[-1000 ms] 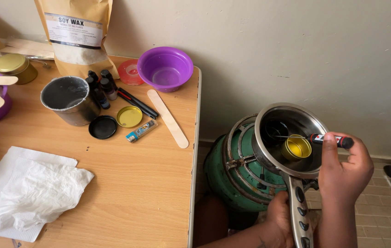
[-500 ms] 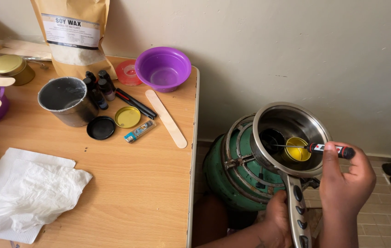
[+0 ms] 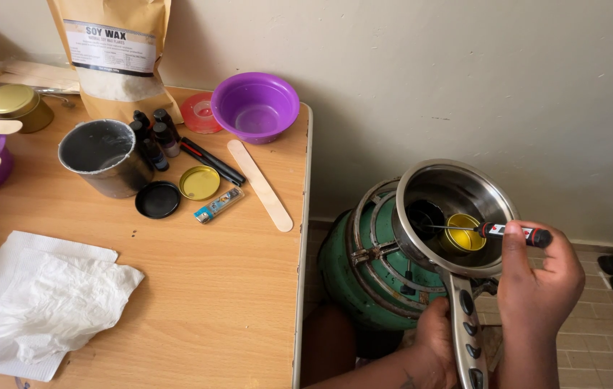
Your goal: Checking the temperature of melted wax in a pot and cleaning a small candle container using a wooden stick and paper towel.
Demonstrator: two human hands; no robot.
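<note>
Head view: right hand (image 3: 540,288) pinches a probe thermometer (image 3: 511,232) over the yellow tin (image 3: 463,236); left hand (image 3: 436,338) (grip unclear) steadies the saucepan (image 3: 457,189) handle.

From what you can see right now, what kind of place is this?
Probably a room at home used for small craft work, not a proper kitchen: a green portable stove sits on the floor by a wooden table, with a saucepan on it.

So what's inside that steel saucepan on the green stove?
The saucepan holds a small yellow tin and a dark tin. A thin probe reaches over them. Contents unclear.
</note>
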